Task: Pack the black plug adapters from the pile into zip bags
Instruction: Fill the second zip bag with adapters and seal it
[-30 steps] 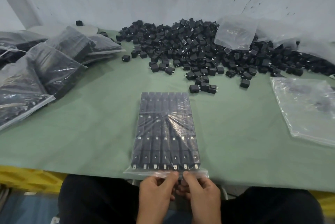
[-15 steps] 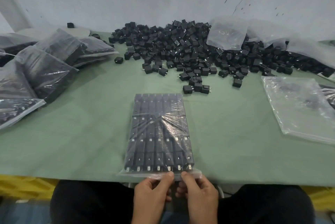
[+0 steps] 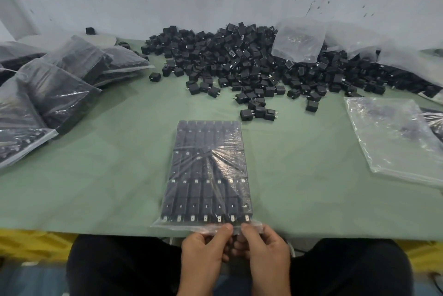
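the step in hand looks like sealing. a full bag (image 3: 208, 171) lies flat at the centre of the green surface (image 3: 107, 187), its long side running from 6 to 12 o'clock and its mouth at 6 o'clock, just over the near edge. inside it, adapters (image 3: 194, 190) sit in tidy rows with their prongs toward the mouth.

the left hand (image 3: 203, 245) and right hand (image 3: 263, 246) meet at the middle of the mouth. each pinches the zip strip, thumb on top and fingers curled beneath, and the thumbs are nearly touching. i cannot tell whether the strip is pressed together under them, because the plastic there is crumpled and blurred.

the pile (image 3: 251, 65) of loose adapters spreads from 12 to 2 o'clock, apart from the bag, with a few strays near the bag's far end at 1 o'clock. packed bags (image 3: 60, 84) are heaped at 9 to 10 o'clock. empty bags (image 3: 393, 137) lie flat at 3 o'clock.

the next move, as i judge it, is to run the thumbs outward, left toward 9 and right toward 3, closing the strip along its whole width. that calls for a firm, even pinch and a flat bag, so the rows do not shift and no prong fouls the zip. the bag would then likely join the heap at 9 o'clock. the pile is large, so the task is far from done.
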A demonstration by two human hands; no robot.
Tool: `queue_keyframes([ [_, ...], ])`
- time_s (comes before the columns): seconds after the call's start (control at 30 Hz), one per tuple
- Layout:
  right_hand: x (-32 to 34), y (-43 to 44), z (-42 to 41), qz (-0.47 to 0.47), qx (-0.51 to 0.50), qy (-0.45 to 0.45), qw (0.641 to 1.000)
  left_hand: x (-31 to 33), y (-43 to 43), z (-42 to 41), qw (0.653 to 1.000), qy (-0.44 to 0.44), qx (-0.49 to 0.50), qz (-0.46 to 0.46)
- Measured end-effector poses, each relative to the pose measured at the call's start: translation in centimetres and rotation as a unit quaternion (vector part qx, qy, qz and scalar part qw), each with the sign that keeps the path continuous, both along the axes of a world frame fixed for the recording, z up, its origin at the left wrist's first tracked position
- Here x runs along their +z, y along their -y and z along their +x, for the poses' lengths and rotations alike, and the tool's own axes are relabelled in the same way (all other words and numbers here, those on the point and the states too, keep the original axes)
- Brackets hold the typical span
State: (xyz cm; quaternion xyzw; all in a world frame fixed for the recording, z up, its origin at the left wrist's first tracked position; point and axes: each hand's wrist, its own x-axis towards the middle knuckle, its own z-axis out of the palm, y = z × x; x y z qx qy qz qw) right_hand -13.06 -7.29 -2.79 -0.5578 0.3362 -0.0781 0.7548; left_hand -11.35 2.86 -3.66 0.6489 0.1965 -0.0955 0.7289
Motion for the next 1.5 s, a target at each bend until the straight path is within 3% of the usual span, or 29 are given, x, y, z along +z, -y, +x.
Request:
queue_keyframes([
  [0.3, 0.0, 0.2, -0.2, 0.016, 0.02, 0.002, 1.0, 0.0, 0.2, -0.1, 0.999, 0.001, -0.044, -0.014],
  [0.57, -0.3, 1.0, -0.4, 0.027, -0.015, 0.002, 1.0, 0.2, 0.7, -0.1, 1.0, 0.005, -0.015, -0.004],
  [0.93, -0.2, 1.2, -0.4, -0.001, 0.008, 0.008, 1.0, 0.7, 1.1, -0.1, 0.999, -0.009, -0.042, -0.031],
  [1.17, -0.4, 1.3, -0.7, 0.031, 0.008, 0.009, 0.999, 1.0, 1.6, -0.1, 0.999, -0.016, -0.016, -0.036],
  [1.33, -0.3, 1.6, -0.5, -0.001, -0.008, 0.013, 1.0, 0.9, 1.6, -0.3, 0.999, -0.022, -0.013, -0.045],
  [1.5, 0.0, 1.9, -0.4, 0.004, 0.006, 0.015, 1.0, 1.0, 1.6, -0.3, 0.996, -0.023, -0.057, -0.057],
])
